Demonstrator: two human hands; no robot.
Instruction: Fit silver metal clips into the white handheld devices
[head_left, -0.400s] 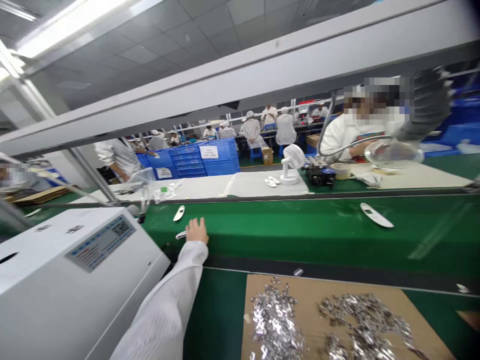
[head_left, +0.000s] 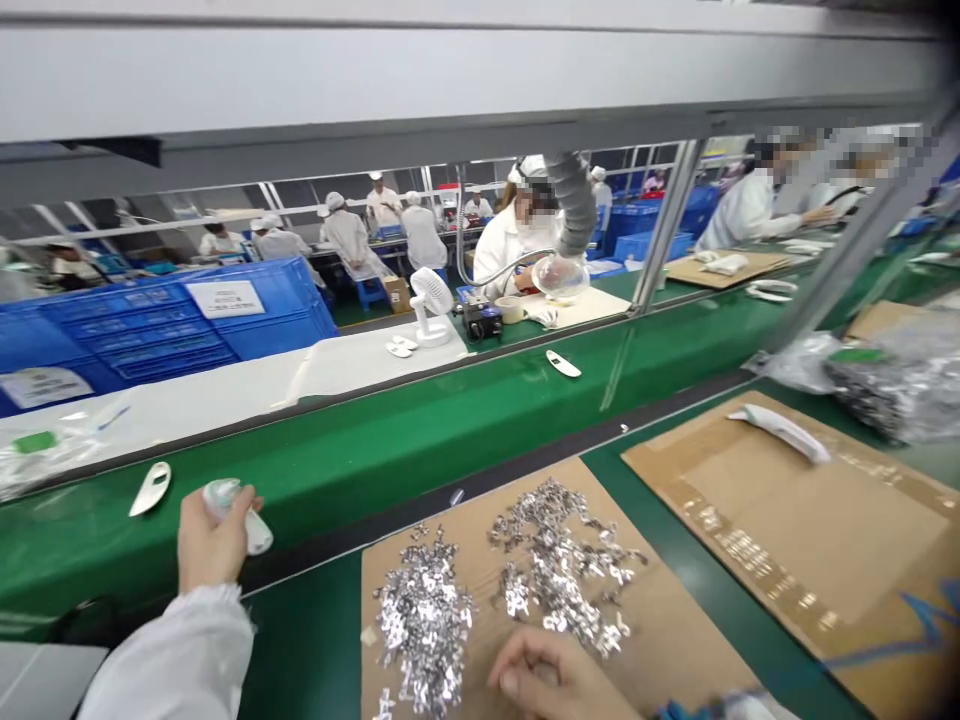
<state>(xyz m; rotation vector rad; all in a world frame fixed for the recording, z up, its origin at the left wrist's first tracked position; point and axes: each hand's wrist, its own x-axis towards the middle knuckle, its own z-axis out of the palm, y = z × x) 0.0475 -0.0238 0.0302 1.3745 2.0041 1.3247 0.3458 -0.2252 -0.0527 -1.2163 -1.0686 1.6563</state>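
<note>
The left hand (head_left: 210,545) is closed narrow around a white plastic elongated piece (head_left: 256,532), its fingers wrapped over the upper part and the rounded end sticking out at 4 o'clock. At 10 o'clock from that hand, a flat white curved plastic part (head_left: 150,488) lies on a green conveyor belt (head_left: 360,445). The right hand (head_left: 547,675) sits at the bottom edge of the view, curled narrow; whether it holds anything, I cannot tell. At its 12 o'clock, two heaps of small shiny silver metal clips (head_left: 559,565) lie on a brown cardboard sheet (head_left: 660,610), which rests on a green table (head_left: 300,650). At 2 o'clock, a second brown cardboard sheet (head_left: 810,530) carries a long white plastic piece (head_left: 780,432). Beyond it, a clear plastic bag of silver parts (head_left: 900,385) sits at the table's far side. Farther off at 12 o'clock, across the conveyor belt, a co-worker in white (head_left: 510,245) works under a round magnifier lamp (head_left: 560,278), beside a small white fan (head_left: 431,305).
</note>
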